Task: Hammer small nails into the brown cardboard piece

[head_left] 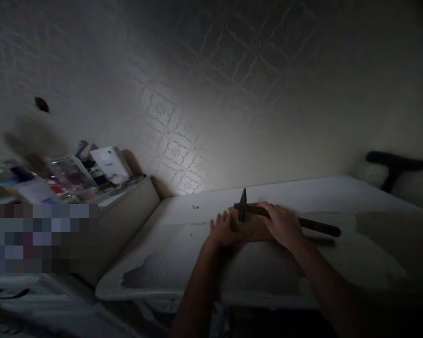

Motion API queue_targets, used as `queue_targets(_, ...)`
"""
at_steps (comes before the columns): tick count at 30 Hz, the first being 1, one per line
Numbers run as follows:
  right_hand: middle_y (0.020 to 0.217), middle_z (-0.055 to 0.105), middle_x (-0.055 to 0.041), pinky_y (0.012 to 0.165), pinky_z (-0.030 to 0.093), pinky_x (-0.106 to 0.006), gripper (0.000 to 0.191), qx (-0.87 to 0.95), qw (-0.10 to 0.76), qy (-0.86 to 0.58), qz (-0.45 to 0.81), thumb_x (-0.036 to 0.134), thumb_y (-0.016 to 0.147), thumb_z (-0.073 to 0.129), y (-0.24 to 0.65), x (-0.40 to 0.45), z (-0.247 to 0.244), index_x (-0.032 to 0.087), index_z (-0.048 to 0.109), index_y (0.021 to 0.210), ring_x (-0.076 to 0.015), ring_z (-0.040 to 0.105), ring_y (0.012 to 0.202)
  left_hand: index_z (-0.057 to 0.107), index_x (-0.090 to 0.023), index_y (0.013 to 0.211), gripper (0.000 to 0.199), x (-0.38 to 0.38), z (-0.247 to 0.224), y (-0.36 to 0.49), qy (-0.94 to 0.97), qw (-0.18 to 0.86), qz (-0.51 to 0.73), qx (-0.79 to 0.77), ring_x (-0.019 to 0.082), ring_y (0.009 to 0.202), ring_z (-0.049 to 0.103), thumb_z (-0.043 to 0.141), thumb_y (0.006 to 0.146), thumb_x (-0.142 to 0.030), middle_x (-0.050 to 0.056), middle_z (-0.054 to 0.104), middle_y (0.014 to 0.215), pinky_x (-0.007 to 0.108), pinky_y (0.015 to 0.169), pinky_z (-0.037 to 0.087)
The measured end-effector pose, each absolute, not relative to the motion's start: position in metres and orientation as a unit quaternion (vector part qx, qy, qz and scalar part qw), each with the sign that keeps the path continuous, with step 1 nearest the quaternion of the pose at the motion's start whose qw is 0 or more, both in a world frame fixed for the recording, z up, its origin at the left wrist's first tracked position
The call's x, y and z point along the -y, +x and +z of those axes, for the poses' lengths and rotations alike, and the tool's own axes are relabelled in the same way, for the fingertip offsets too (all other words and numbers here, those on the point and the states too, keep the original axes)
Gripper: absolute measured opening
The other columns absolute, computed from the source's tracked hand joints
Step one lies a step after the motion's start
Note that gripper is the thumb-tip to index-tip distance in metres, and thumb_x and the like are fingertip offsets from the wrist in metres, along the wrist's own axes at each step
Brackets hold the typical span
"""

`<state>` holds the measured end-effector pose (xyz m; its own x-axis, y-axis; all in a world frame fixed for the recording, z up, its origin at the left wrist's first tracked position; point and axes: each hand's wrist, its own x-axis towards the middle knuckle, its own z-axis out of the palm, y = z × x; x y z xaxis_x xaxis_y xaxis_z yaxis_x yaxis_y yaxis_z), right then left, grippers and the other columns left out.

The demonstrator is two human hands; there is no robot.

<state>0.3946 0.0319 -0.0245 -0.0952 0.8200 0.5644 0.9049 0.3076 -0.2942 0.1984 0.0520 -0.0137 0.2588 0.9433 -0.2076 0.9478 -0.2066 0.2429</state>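
Dim light falls across pale patterned wallpaper (176, 152), brightest up and to the left of the person's hands. Far off to the left of the left hand, a white cabinet (132, 218) carries a crowd of odds and ends, among them a clear plastic case (72, 171) and a white rectangular box (110, 163). Nearer, a white-topped table (162, 211) with a worn, greyish surface runs beneath both hands. A few tiny dark pieces (195, 207) lie loose on it just left of the left hand, too small for me to identify.

The left hand (223, 229) rests spread, fingers apart, at the left end of a flat brown rectangular board (259, 230), which lies between the two hands. Above that end sits the dark metal head of a long-handled hammer (242, 208); whether it touches the board I can't tell. The right hand (282, 223) is curled over the hammer's dark handle, whose end sticks out beyond it to the right. Well to the right of that hand, a black T-shaped object (395, 162) shows blurred.

As for progress, board and hammer seem positioned for work; I can make out no finished result, so most looks left to do.
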Motion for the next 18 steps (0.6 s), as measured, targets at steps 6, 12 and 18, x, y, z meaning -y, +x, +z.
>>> queue_targets(6, 0.095, 0.066, -0.0026, 0.074, 0.041, -0.030, 0.026, 0.728, 0.338, -0.593, -0.068, 0.017, 0.081, 0.050, 0.3925, -0.0299, -0.0216, 0.024, 0.054, 0.105, -0.0184, 0.060, 0.086, 0.004, -0.014, 0.144, 0.112, -0.0520, -0.0141, 0.1992, 0.773, 0.162, -0.001, -0.613, 0.031, 0.138, -0.001, 0.036, 0.060, -0.082, 0.010, 0.002, 0.151, 0.054, 0.109, 0.003)
queue_targets(12, 0.099, 0.065, -0.0014, 0.074, 0.040, -0.029, 0.027, 0.743, 0.319, -0.587, -0.040, 0.019, 0.082, 0.050, 0.3923, -0.0304, -0.0225, 0.026, 0.053, 0.108, -0.0176, 0.060, 0.086, 0.007, -0.014, 0.144, 0.113, -0.0494, -0.0117, 0.1994, 0.769, 0.168, 0.009, -0.616, 0.031, 0.138, 0.000, 0.039, 0.059, -0.081, 0.011, 0.004, 0.151, 0.054, 0.109, 0.002)
queue_targets(18, 0.106, 0.061, -0.0039, 0.069, 0.039, -0.029, 0.025, 0.688, 0.292, -0.662, -0.058, 0.023, 0.085, 0.045, 0.3924, -0.0291, -0.0188, 0.024, 0.053, 0.109, -0.0186, 0.059, 0.087, 0.008, -0.014, 0.144, 0.114, -0.0523, -0.0144, 0.1986, 0.773, 0.164, 0.012, -0.613, 0.032, 0.138, 0.002, 0.039, 0.058, -0.082, 0.012, 0.006, 0.151, 0.054, 0.109, 0.003)
